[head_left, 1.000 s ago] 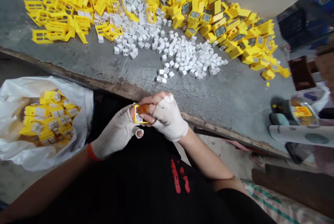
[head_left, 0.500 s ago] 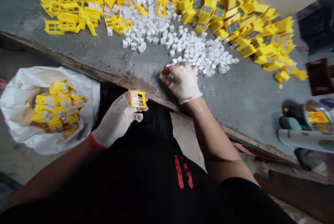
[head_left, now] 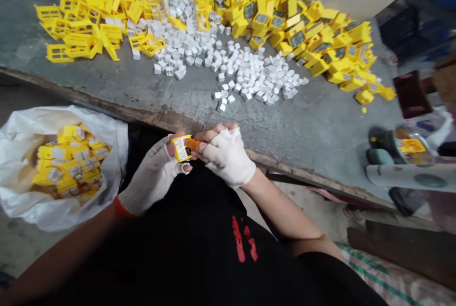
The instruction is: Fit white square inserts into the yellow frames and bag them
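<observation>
Fingers (head_left: 176,140) of the left hand (head_left: 153,177) grip a white-paned yellow frame (head_left: 180,148); the right hand (head_left: 228,156) pinches an orange piece (head_left: 193,144) against it.

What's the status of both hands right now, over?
Left hand: gripping yellow plastic frame. Right hand: pinching orange piece against frame. Nothing in the way.

A grey bench (head_left: 285,128) lies just ahead of the left hand (head_left: 153,177), a white bag (head_left: 21,201) just to its left, a pale tube (head_left: 409,176) well right.
</observation>
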Action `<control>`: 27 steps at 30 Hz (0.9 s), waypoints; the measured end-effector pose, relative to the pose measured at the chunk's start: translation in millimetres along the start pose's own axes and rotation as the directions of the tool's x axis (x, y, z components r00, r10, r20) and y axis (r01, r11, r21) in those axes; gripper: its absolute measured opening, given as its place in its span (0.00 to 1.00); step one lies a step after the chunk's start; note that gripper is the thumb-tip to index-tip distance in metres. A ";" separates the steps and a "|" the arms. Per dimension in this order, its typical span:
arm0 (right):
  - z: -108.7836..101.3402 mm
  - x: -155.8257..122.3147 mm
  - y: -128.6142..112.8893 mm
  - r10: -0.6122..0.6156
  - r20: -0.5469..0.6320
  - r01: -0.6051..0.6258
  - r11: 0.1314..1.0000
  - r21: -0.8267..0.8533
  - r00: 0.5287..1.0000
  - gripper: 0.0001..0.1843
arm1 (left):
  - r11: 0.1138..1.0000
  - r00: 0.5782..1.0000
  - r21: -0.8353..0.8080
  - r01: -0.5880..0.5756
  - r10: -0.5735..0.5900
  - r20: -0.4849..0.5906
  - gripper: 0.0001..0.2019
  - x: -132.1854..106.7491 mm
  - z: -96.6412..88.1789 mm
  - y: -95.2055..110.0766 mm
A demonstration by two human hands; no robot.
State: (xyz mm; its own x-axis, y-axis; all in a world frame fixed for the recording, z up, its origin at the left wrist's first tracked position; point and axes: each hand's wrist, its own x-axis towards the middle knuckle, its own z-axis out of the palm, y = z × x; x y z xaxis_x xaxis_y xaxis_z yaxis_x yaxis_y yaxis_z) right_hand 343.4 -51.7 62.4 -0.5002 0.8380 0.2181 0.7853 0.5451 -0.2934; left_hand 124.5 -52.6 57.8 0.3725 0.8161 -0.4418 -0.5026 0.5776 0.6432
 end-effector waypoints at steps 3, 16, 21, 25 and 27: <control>-14.8 -2.1 37.4 0.178 -0.119 -0.178 0.984 0.009 0.977 0.20 | 1.000 1.000 0.002 -0.010 0.010 -0.014 0.21 3.2 -1.9 0.1; -27.7 63.9 111.1 0.552 -0.008 -0.541 0.814 -0.210 0.834 0.10 | 0.996 0.992 0.083 -0.043 0.053 -0.118 0.16 13.5 -6.2 3.8; -34.9 30.0 60.6 0.291 -0.118 -0.298 0.953 -0.053 0.949 0.16 | 0.989 0.986 0.064 -0.136 0.141 -0.090 0.24 12.8 9.6 8.6; -26.6 11.9 18.6 0.093 -0.103 -0.089 0.995 0.042 0.990 0.26 | 0.976 0.976 0.076 -0.202 0.207 -0.062 0.23 10.3 14.4 6.5; -17.5 10.1 8.3 0.099 -0.085 -0.097 0.995 0.026 0.991 0.27 | 0.976 0.976 0.072 -0.205 0.210 -0.058 0.21 7.8 14.5 5.5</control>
State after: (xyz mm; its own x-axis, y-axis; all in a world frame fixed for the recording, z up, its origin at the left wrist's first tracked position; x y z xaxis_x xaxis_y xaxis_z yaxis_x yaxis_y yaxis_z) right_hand 351.2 -39.1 78.5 -0.3868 0.8828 0.2665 0.8205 0.4614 -0.3375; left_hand 136.0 -43.3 66.9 0.2130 0.9187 -0.3327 -0.5106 0.3950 0.7637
